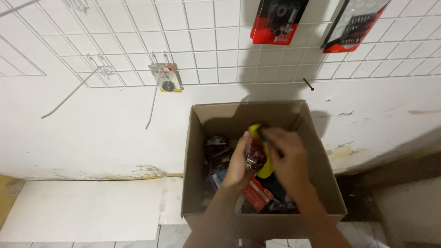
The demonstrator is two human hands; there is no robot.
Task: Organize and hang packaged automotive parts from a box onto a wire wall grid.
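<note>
Over the box [193,193], the left hand [236,167] closes on a red-carded pack [255,158]; the right hand [287,154] grips its yellow tool [265,171]. It likely handles light, its stiff plastic slippery: best held by the card's edges. Beyond, packs [278,20] hang on a wall grid [202,41].

The cardboard box [317,151] is open on top; packaged goods [257,193] crowd its floor (walls hem every side), leaving only room above.
</note>
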